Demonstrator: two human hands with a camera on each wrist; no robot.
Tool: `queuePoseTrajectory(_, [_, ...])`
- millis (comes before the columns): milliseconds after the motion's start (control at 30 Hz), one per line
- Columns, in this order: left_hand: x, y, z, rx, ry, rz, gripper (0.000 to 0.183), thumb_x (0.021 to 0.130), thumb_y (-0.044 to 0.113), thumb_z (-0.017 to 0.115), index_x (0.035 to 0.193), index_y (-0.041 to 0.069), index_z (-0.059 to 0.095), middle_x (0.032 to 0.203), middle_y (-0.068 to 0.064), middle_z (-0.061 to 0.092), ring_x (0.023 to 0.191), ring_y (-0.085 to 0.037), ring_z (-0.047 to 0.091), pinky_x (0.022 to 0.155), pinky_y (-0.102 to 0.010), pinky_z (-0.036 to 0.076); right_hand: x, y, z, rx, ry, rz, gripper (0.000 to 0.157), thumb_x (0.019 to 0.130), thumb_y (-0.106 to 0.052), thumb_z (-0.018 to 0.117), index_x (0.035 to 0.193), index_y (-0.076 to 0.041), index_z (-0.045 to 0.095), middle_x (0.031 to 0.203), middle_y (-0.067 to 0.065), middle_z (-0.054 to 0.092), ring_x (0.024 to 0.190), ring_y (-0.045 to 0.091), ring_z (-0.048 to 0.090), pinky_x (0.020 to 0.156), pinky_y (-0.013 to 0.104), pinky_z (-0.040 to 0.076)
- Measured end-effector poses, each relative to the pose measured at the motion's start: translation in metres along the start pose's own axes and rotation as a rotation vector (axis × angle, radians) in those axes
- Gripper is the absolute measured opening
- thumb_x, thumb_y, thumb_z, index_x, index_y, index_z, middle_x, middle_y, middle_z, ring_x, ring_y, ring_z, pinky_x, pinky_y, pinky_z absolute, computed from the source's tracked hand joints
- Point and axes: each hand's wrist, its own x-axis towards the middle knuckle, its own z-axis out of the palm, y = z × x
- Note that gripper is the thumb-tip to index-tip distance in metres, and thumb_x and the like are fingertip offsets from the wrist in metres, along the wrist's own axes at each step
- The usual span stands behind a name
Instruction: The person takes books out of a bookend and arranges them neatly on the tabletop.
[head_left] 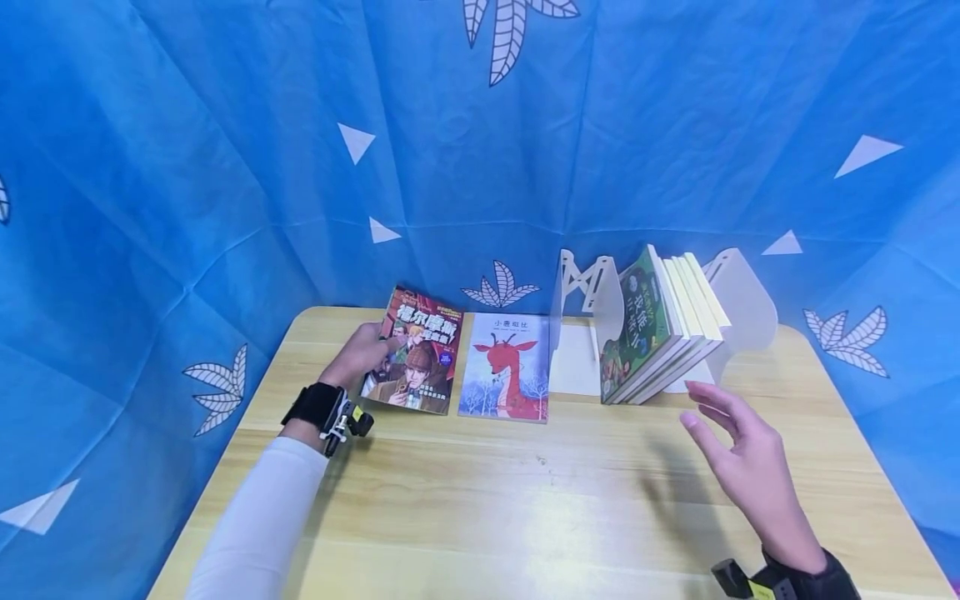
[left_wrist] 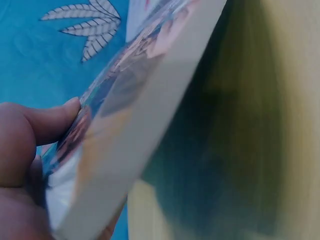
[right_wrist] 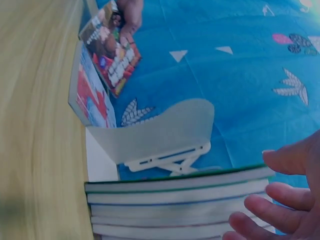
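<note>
The work is looking partway through: a leaning row of books (head_left: 684,304) is already standing in the white expandable book rack (head_left: 744,304), while two are remaining outside it. The left hand (head_left: 358,354) is pinching the Sherlock Holmes book (head_left: 420,367) at its edge, thumb over the cover, and is holding it tilted off the worktop (head_left: 480,500). Just beside it, the red-deer book (head_left: 504,367) is lying flat. The right hand (head_left: 750,462) is hovering near the row, fingers relaxed, gripping nothing. The glossy covers are enclosing pale page blocks; smooth, round-cornered plates are flanking the rack's crisscross lattice; pale wood grain is reflecting light.
</note>
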Motion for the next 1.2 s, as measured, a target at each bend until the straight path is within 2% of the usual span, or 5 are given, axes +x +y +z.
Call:
queuePoseTrajectory(100, [0.002,-0.005,0.0,-0.008,-0.001,-0.032,0.022,0.099,0.023,0.051,0.1,0.002,0.051,0.073,-0.005,0.047,0.055,-0.014,0.046,0.049,-0.028,0.044,0.005,0.003,-0.002,0.026,0.016,0.056,0.045,0.091,-0.023,0.065,0.134,-0.018,0.051,0.125,0.01,0.058,0.108,0.002,0.055,0.084,0.006,0.042])
queuePoseTrajectory(367, [0.007,-0.013,0.006,-0.063,-0.008,-0.045,0.02,0.099,0.016,0.05,0.105,-0.003,0.051,0.073,-0.006,0.047,0.057,-0.016,0.053,0.057,-0.033,0.053,0.015,0.013,-0.005,0.022,0.061,0.131,0.049,0.092,-0.027,0.063,0.138,-0.021,0.046,0.129,0.008,0.056,0.111,0.015,0.056,0.084,0.006,0.042])
queuePoseTrajectory(600, [0.02,-0.012,0.014,0.133,0.049,0.014,0.018,0.096,0.018,0.056,0.088,0.002,0.053,0.071,-0.003,0.043,0.056,-0.014,0.044,0.052,-0.029,0.043,0.027,0.028,-0.008,0.069,0.1,0.186,0.045,0.095,-0.026,0.058,0.137,-0.017,0.046,0.131,0.012,0.054,0.113,0.013,0.054,0.085,0.009,0.043])
queuePoseTrajectory(933, [0.024,-0.009,0.025,0.248,0.06,-0.006,0.02,0.094,0.018,0.058,0.08,0.005,0.052,0.066,-0.003,0.044,0.052,-0.014,0.045,0.049,-0.028,0.041,0.042,0.047,-0.005,0.087,0.069,0.256,0.05,0.095,-0.032,0.057,0.14,-0.017,0.042,0.136,0.01,0.049,0.116,0.017,0.052,0.086,0.009,0.043])
queuePoseTrajectory(1200, [0.021,-0.009,0.022,0.553,0.115,-0.012,0.04,0.089,0.033,0.061,0.061,0.011,0.042,0.059,-0.002,0.039,0.05,-0.02,0.042,0.047,-0.031,0.035,0.054,0.049,0.003,0.08,0.094,0.256,0.052,0.094,-0.031,0.06,0.139,-0.012,0.042,0.132,0.011,0.051,0.114,0.021,0.054,0.084,0.011,0.045])
